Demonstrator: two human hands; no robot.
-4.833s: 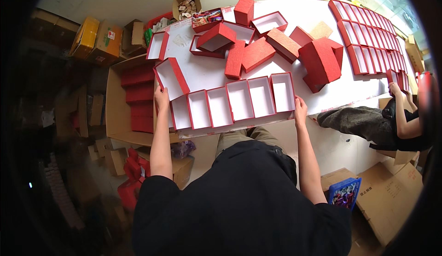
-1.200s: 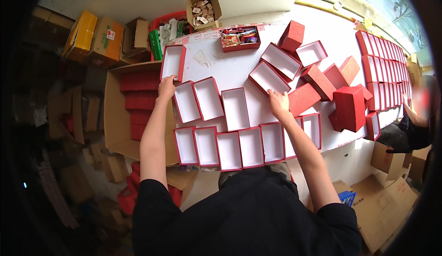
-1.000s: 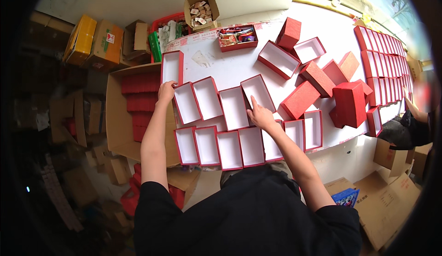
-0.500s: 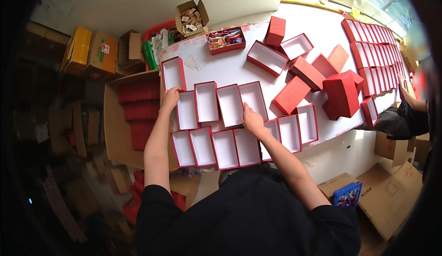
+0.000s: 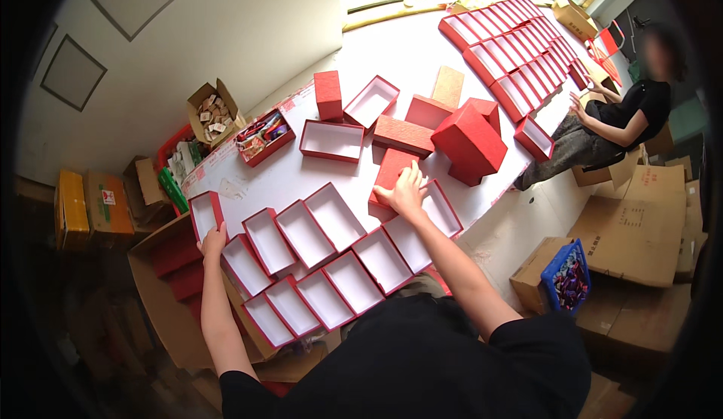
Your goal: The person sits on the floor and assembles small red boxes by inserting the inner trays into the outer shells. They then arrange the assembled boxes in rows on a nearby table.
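My left hand [image 5: 213, 243] is closed on the near corner of an open red box [image 5: 202, 214] with a white inside, by the table's left end. My right hand [image 5: 405, 191], its fingers spread, is over a red box [image 5: 393, 170] that shows a plain red face. Whether the fingertips touch it cannot be made out. Between my hands and my body stand two rows of open red boxes, among them one in the farther row [image 5: 305, 232] and one in the nearer row [image 5: 325, 298]. Part of the nearer row is behind my right forearm.
More red boxes [image 5: 471, 142] lie jumbled beyond my right hand. A box of colourful packets [image 5: 265, 137] stands near the wall. Rows of open boxes [image 5: 482, 57] fill the far right, where a person [image 5: 633, 110] sits. A large carton [image 5: 162, 313] borders the table's left side.
The view has swung to the right. My right hand has left the open boxes and moved outward to a red box, its fingers now spread. My left hand stays at its box's corner.
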